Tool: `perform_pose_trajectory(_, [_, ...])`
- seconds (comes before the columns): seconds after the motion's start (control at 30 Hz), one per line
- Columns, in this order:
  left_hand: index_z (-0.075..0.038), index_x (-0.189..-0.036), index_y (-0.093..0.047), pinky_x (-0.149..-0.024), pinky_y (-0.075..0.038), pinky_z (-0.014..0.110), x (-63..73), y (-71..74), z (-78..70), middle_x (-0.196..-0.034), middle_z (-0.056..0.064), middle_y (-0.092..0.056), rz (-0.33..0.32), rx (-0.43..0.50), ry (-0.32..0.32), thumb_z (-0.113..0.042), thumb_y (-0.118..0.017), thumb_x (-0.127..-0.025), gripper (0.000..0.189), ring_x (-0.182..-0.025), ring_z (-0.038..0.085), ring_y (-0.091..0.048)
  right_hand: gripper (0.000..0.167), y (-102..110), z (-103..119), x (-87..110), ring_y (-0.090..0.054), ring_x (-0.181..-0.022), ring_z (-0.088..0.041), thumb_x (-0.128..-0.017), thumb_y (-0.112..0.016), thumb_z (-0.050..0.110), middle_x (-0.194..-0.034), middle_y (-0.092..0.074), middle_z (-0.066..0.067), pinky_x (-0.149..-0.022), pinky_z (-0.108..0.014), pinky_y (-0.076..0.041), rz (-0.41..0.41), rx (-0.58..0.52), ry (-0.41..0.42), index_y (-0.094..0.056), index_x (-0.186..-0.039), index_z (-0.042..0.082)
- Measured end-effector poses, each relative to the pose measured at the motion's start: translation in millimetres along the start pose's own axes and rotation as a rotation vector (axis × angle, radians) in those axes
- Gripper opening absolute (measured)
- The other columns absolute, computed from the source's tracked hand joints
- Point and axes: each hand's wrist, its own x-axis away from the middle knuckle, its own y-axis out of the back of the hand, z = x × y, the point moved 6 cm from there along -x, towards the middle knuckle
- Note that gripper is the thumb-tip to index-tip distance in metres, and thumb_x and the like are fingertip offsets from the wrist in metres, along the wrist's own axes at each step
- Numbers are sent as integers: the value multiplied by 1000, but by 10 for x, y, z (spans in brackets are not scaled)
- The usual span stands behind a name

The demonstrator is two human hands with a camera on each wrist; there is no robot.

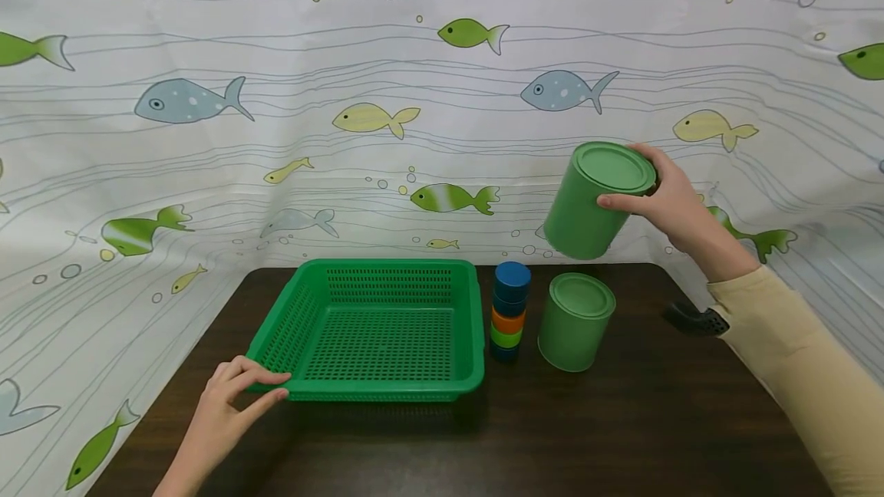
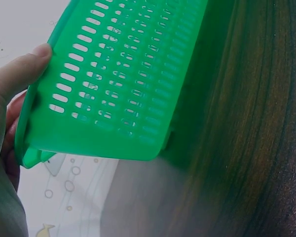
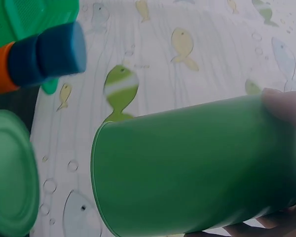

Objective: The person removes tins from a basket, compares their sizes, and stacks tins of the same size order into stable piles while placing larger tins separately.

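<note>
My right hand (image 1: 663, 194) grips a green lidded can (image 1: 587, 205) near its top and holds it tilted in the air. Below it, a second green can (image 1: 575, 328) stands upright on the table. In the right wrist view the held can (image 3: 197, 168) lies across the picture, fingers around its far end. At the front left corner of a green plastic basket (image 1: 387, 388), my left hand (image 1: 228, 405) pinches the rim between thumb and fingers. The left wrist view shows the thumb (image 2: 32, 64) on the rim of the slotted basket wall (image 2: 108, 74). Nothing lies inside the basket.
Between basket and standing can rises a stack of blue, orange and lime round pieces (image 1: 509, 313). A dark strap-like object (image 1: 694, 320) shows by the right sleeve (image 1: 780, 343). A fish-patterned sheet (image 1: 387, 159) hangs behind the dark wooden table (image 1: 552, 436).
</note>
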Motion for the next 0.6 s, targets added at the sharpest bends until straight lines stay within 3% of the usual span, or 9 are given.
perform_pose_trajectory(0.3, [-29, -96, -77, -79, -25, 18, -5, 4, -21, -89, -11, -59, -10, 1, 10, 6, -87, -62, 50, -91, -1, -39, 88, 139, -389, 172, -43, -110, 0, -90, -73, 26, -141, -38, -5, -80, -14, -43, -34, 83, -68, -18, -158, 22])
perform_pose_trajectory(0.5, [-29, -96, -78, -78, -25, 18, -6, 2, -27, -88, -9, -60, -7, 0, 12, 6, -87, -62, 49, -90, 1, -40, 89, 264, -579, 305, -41, -109, 1, -90, -73, 27, -140, -36, -6, -76, -7, -41, -92, 88, -92, -16, -159, 20])
perform_pose_trajectory(0.6, [-29, -96, -77, -77, -26, 18, -8, 2, -26, -89, -11, -59, -6, -6, 14, 6, -87, -62, 49, -89, 2, -41, 89, 311, -658, 367, -40, -107, 3, -90, -74, 26, -135, -38, 2, -75, -5, -41, -114, 88, -88, -17, -158, 19])
